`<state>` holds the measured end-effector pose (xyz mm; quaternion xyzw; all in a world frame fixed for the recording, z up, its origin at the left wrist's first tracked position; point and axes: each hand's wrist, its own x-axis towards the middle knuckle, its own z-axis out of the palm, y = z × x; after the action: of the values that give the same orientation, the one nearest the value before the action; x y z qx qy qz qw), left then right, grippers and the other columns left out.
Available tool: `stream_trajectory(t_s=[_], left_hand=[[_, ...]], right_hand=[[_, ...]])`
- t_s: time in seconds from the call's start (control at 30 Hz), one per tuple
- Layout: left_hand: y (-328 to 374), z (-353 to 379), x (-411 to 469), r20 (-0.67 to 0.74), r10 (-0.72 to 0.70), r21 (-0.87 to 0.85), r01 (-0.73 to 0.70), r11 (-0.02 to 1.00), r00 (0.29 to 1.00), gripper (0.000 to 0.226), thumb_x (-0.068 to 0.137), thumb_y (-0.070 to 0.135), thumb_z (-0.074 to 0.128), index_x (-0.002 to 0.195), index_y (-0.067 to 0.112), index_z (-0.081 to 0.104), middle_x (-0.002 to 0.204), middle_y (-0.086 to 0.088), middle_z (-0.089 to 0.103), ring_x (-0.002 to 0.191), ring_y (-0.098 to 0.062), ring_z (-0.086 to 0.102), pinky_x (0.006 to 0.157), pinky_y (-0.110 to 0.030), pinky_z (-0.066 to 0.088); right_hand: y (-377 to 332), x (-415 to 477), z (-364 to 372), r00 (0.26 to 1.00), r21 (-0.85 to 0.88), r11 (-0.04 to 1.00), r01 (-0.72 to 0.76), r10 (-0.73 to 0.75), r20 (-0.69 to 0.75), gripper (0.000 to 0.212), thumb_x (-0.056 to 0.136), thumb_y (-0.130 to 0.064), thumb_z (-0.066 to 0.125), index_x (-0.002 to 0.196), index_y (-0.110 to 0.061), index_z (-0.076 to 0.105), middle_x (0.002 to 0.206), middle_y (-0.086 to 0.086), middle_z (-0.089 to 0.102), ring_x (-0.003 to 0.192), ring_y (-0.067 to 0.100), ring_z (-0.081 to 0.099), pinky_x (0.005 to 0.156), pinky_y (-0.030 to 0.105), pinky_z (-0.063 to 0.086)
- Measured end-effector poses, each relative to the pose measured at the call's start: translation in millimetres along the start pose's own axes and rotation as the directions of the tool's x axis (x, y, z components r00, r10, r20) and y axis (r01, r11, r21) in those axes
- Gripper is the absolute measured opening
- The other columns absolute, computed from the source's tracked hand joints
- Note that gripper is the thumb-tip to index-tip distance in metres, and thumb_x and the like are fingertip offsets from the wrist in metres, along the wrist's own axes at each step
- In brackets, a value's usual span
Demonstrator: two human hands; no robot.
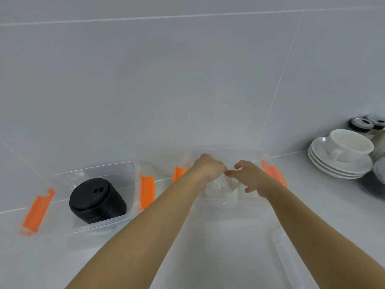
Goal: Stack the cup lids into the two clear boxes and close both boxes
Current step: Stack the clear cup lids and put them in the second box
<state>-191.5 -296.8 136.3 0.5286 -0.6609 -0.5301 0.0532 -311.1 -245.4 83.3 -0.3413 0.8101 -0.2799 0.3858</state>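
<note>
Two clear boxes with orange side latches stand open against the tiled wall. The left box (127,217) holds a tilted stack of black cup lids (96,202). Over the right box (233,213), both my hands reach in. My left hand (208,166) and my right hand (249,174) pinch the top of a stack of clear dome lids (221,187) standing in that box. Fingertips of both hands meet at the stack's top. The lower part of the clear stack is hard to make out.
A clear box cover (291,261) lies on the white counter at the lower right. At the far right stand stacked white saucers (341,167) with a white cup (350,146), and jars with black-and-silver caps (362,124). Orange latches (36,213) stick out beside the boxes.
</note>
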Motion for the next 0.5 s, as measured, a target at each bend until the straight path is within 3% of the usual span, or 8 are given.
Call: stream_trajectory(t_s=[0.07,0.17,0.23,0.3,0.37,0.5], left_hand=[[0.1,0.5,-0.5,0.041,-0.079,-0.146,0.084,0.986,0.996,0.046,0.094,0.018,0.052,0.136,0.003,0.041,0.114,-0.011,0.046,0.103,-0.027,0.046,0.083,-0.034,0.039],[-2.0,-2.3,0.1,0.056,-0.215,-0.334,0.222,0.916,0.975,0.045,0.096,0.015,0.047,0.139,0.004,0.038,0.126,-0.019,0.048,0.111,-0.038,0.05,0.09,-0.043,0.044],[-5.3,-2.9,1.3,0.113,-0.281,-0.421,0.302,0.855,0.953,0.036,0.099,0.008,0.041,0.133,-0.003,0.041,0.133,-0.024,0.044,0.118,-0.038,0.047,0.102,-0.046,0.037],[-9.7,0.1,3.6,0.13,-0.312,-0.43,0.337,0.838,0.941,0.016,0.098,0.0,0.035,0.092,-0.007,0.048,0.097,-0.022,0.049,0.082,-0.035,0.051,0.095,-0.045,0.041],[-13.5,1.6,8.7,0.083,-0.313,-0.41,0.319,0.854,0.946,0.026,0.096,-0.004,0.034,0.071,0.0,0.039,0.08,-0.012,0.042,0.064,-0.025,0.044,0.076,-0.043,0.045],[-17.1,4.9,18.2,0.091,-0.286,-0.39,0.298,0.871,0.954,0.026,0.095,-0.004,0.035,0.071,0.002,0.045,0.086,-0.014,0.052,0.07,-0.026,0.054,0.075,-0.045,0.049]], right_hand=[[-1.1,-1.8,-3.7,0.999,0.076,0.996,-0.051,0.05,0.02,0.041,0.091,-0.03,0.053,0.124,-0.005,0.049,0.12,0.01,0.053,0.111,0.028,0.053,0.088,0.041,0.048],[-0.5,-1.6,-7.3,0.998,0.092,0.994,-0.065,0.063,0.027,0.026,0.092,-0.019,0.05,0.108,0.001,0.056,0.102,0.014,0.055,0.095,0.028,0.056,0.078,0.039,0.051],[1.7,0.3,-7.4,0.996,0.102,0.991,-0.083,0.079,0.036,0.013,0.091,-0.01,0.047,0.089,-0.001,0.056,0.094,0.015,0.054,0.085,0.029,0.056,0.075,0.041,0.056],[3.3,2.3,-7.4,0.995,0.138,0.985,-0.099,0.095,0.039,0.014,0.089,-0.001,0.045,0.078,-0.001,0.055,0.088,0.017,0.052,0.078,0.03,0.054,0.068,0.044,0.058],[3.3,3.0,-7.0,0.994,0.155,0.982,-0.107,0.102,0.045,0.012,0.087,0.003,0.045,0.081,0.003,0.057,0.088,0.018,0.051,0.077,0.031,0.053,0.062,0.043,0.058],[2.2,4.0,-6.1,0.993,0.138,0.984,-0.113,0.109,0.04,0.024,0.089,-0.008,0.046,0.103,0.005,0.06,0.104,0.019,0.058,0.083,0.029,0.057,0.058,0.041,0.059]])
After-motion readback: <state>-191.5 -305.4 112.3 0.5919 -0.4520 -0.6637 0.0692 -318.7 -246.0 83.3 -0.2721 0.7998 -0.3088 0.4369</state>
